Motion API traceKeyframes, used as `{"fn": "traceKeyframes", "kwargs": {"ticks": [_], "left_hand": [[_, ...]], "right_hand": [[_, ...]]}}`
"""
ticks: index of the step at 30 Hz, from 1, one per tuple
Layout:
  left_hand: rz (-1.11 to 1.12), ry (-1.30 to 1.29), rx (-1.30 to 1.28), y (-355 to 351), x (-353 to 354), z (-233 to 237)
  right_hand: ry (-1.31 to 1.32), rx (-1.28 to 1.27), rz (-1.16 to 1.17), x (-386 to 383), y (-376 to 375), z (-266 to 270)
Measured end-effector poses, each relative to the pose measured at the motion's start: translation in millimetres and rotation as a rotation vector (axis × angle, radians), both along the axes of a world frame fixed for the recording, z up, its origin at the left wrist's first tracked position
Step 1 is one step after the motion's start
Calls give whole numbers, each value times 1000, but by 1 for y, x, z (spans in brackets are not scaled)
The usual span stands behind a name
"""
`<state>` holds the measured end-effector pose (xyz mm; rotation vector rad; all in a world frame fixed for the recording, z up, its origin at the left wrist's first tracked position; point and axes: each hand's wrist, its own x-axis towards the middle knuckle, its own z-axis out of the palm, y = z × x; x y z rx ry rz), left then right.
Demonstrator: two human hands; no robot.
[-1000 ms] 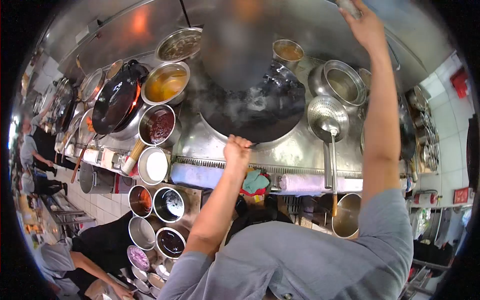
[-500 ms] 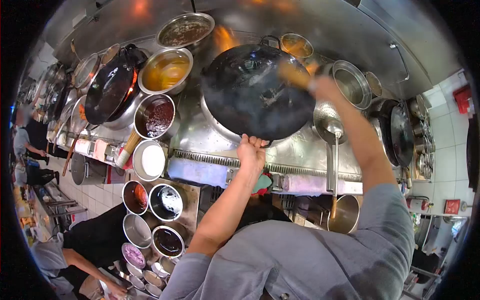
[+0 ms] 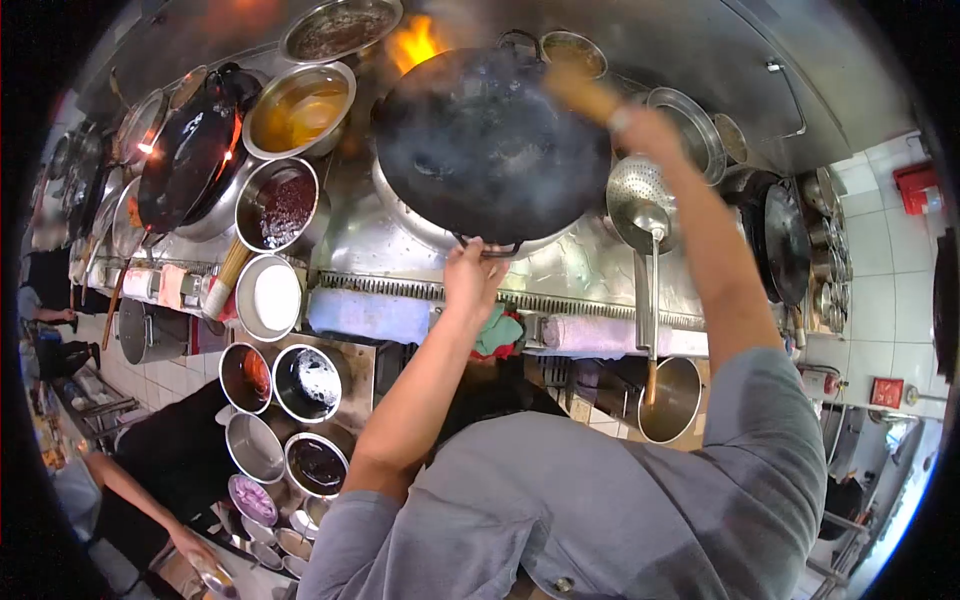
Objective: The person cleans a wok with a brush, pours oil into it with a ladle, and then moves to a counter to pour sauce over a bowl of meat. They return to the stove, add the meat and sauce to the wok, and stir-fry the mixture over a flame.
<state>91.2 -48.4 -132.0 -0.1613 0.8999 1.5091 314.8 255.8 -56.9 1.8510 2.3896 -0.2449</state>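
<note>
A large black wok (image 3: 490,150) sits tilted over the burner, with thin smoke or steam over its dark inside. My left hand (image 3: 474,275) is closed around the loop handle at the wok's near edge. In my right hand (image 3: 645,130) is a bamboo wok brush (image 3: 582,95), blurred by motion, near the wok's upper right rim. A perforated skimmer (image 3: 636,190) rests on the steel stove, below my right forearm, together with a long-handled ladle (image 3: 652,222). What liquid, if any, lies in the wok cannot be made out.
Flame (image 3: 414,45) rises behind the wok. On the left stand a bowl of yellow oil (image 3: 300,112), a pot of dark red liquid (image 3: 280,208) and a second wok (image 3: 185,160). A spare bamboo brush (image 3: 228,275) leans there. A co-worker's arm (image 3: 140,502) reaches in at lower left.
The brush has moved toward the wok's upper right edge. The wok and surroundings appear shifted up and left in view. The flame behind the wok shows larger. My left hand still grips the handle.
</note>
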Motion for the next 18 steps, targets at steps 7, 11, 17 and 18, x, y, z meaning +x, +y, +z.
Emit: {"fn": "traceKeyframes", "kwargs": {"ticks": [7,11,17,18], "left_hand": [[-42,2016,264,-14,3,10],[-182,2019,415,0,-1,-12],[-145,1940,429,-1,-1,-7],[-136,1947,413,-1,-2,-9]], "right_hand": [[230,189,-73,-31,-29,46],[133,-122,284,-117,-162,-40],[-150,52,88,-15,-56,44],[-69,220,-49,-11,-27,51]]}}
